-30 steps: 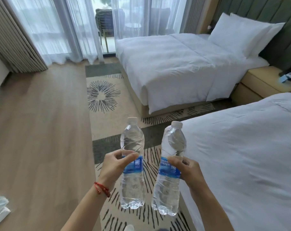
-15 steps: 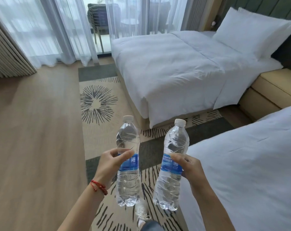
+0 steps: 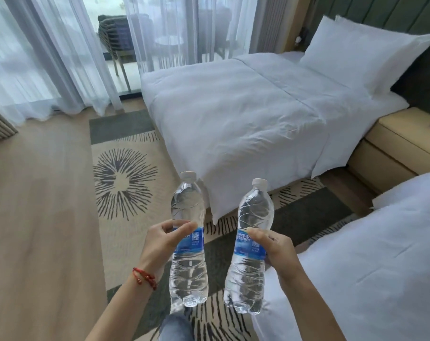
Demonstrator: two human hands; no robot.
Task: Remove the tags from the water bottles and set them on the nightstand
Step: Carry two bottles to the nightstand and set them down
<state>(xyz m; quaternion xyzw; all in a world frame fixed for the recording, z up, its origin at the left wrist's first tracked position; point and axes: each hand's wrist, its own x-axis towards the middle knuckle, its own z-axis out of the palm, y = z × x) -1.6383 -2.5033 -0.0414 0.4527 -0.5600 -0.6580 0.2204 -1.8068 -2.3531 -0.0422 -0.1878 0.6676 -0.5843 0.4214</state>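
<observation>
Here both hands (image 3: 164, 242) (image 3: 275, 247) grip upright water-filled bottles (image 3: 188, 257) (image 3: 249, 262) by blue labels.

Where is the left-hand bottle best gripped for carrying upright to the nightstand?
At the labelled waist, from its left side, as the left hand grips the left bottle now: the blue band is the narrow part, between the wider shoulder and ribbed base.

Your two forearms are bare, with no sleeves in view. Your left wrist carries a red cord bracelet (image 3: 145, 277), wound in a double loop, with small beads and a knotted end on its outer side. Your right wrist wears nothing. Your knee (image 3: 175, 327), at the bottom edge, is clad in blue denim.
</observation>
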